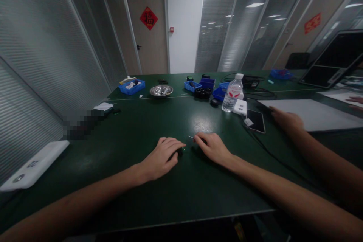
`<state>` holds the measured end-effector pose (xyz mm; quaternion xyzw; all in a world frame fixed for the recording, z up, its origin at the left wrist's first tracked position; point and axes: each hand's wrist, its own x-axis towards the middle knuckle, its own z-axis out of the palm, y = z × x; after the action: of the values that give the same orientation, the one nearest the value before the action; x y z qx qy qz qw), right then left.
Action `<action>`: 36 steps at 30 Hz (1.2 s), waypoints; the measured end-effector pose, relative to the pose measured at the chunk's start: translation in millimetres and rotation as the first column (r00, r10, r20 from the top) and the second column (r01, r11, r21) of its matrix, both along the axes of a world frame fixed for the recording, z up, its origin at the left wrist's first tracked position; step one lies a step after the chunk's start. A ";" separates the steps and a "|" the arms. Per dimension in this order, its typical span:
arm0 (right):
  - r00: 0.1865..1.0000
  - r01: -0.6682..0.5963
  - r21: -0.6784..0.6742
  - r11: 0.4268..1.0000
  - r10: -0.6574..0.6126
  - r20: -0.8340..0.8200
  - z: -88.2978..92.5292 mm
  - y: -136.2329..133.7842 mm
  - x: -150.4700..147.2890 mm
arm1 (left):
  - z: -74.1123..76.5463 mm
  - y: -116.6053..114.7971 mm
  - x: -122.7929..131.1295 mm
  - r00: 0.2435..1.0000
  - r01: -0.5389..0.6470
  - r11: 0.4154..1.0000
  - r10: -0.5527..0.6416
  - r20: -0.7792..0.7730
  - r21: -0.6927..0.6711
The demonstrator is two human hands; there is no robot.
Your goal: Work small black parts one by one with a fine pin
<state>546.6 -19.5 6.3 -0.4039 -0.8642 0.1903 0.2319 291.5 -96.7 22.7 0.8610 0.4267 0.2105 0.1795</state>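
Left hand (163, 158) was at the near middle of the green table (141, 200), fingers lying side by side and bent over a small dark object (180, 152), thumb underneath, so it was gripped between them. Most of the object sat behind the fingers; shape unclear. Tiny green spot showed at its right end.

Right hand (212, 147) was just right of that, wrist low over the table. Thumb and index finger pinched a thin metal rod (191, 137), tip pointing left toward the dark object, apart from it. Other right fingers were curled in; couldn't tell what else, if anything, they held.

Far left: blue tray (132, 90) with small items in it, then a metal bowl (154, 94) to its right, also with bits inside. Far middle: smaller blue tray (193, 89), cluster of black round parts (202, 93) near its right side. Right of those, a clear bottle (230, 98) stood upright, white device (240, 107) just beside it, dark flat tablet-like slab (255, 121) nearer.

Near left edge: long white device (35, 164) lying flat. Right side: another person's hand (289, 121) at the left end of a pale sheet (320, 113).
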 end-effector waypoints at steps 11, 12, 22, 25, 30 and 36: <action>1.000 -0.010 -0.024 1.000 0.010 -0.005 1.8 0.1 0.5 | -12.4 23.1 -15.4 0.992 0.034 0.994 -0.021 0.125 -0.106; 1.000 -0.009 -0.024 1.000 0.008 -0.006 2.0 0.1 0.5 | -11.4 28.8 -17.4 0.989 0.075 0.991 -0.060 0.135 -0.111; 1.000 0.007 -0.022 1.000 -0.007 -0.002 3.8 0.1 -0.9 | -3.3 82.4 -16.4 0.944 0.330 0.936 -0.330 0.023 -0.120; 1.000 0.000 -0.021 1.000 0.000 -0.002 3.6 -0.1 -0.4 | -8.1 77.8 -17.2 0.950 0.308 0.947 -0.301 0.080 -0.089; 1.000 0.000 -0.009 1.000 0.000 0.003 3.0 -0.2 2.1 | -16.0 78.0 -19.6 0.977 0.147 0.986 -0.132 0.168 -0.076; 1.000 -0.005 -0.041 0.999 0.005 -0.001 5.7 -1.1 3.5 | -21.7 89.2 -23.1 0.983 -0.015 0.989 0.041 0.177 -0.147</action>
<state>550.1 -20.6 12.1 -0.4064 -0.8610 0.2087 0.2236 268.4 -7.6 1.0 0.8172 0.4349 0.2584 0.2763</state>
